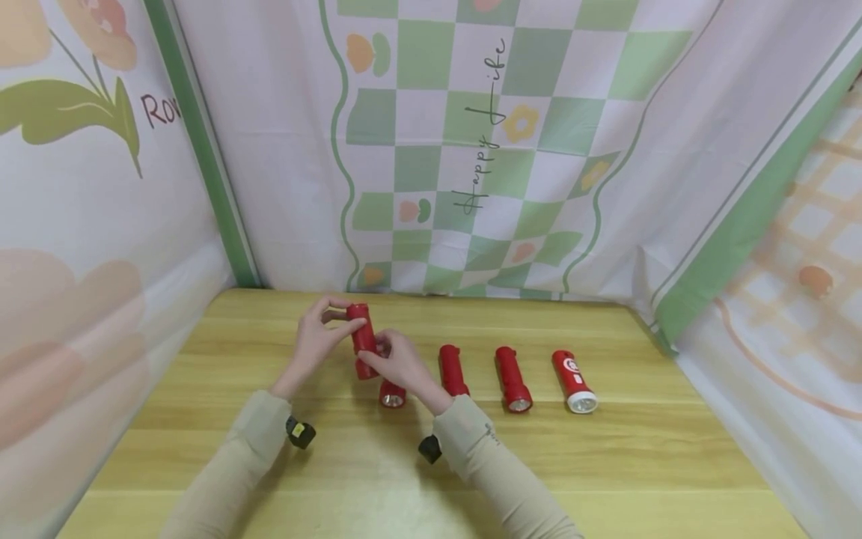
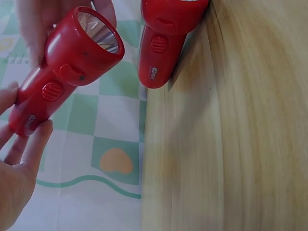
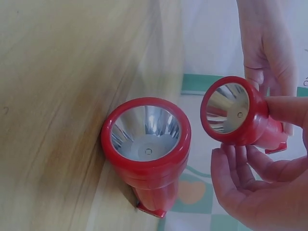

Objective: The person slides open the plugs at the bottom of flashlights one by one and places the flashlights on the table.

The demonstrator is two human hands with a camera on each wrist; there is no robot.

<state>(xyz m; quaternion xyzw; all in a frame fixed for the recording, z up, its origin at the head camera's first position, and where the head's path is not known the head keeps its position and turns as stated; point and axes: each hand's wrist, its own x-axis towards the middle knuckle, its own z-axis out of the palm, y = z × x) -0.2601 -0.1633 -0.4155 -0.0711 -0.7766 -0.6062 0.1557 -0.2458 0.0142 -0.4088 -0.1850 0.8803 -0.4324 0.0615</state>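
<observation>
— What's the grip?
— Both hands, left hand [image 1: 316, 340] and right hand [image 1: 397, 363], pinch one red torch [image 1: 362, 338].
— Where is it?
— Raised above the table [image 1: 640, 457], nearer its far edge, over another torch [image 1: 392, 394] lying there.

1. Right hand [image 1: 397, 364] hid the lens end of the held flashlight [image 1: 364, 340] in the head view; it also covered most of the flashlight lying behind it [image 1: 392, 394].
2. Left wrist view cropped the lying flashlight's head at the top edge.
3. Label on the white-faced flashlight [image 1: 575, 382] was too small to read.
</observation>
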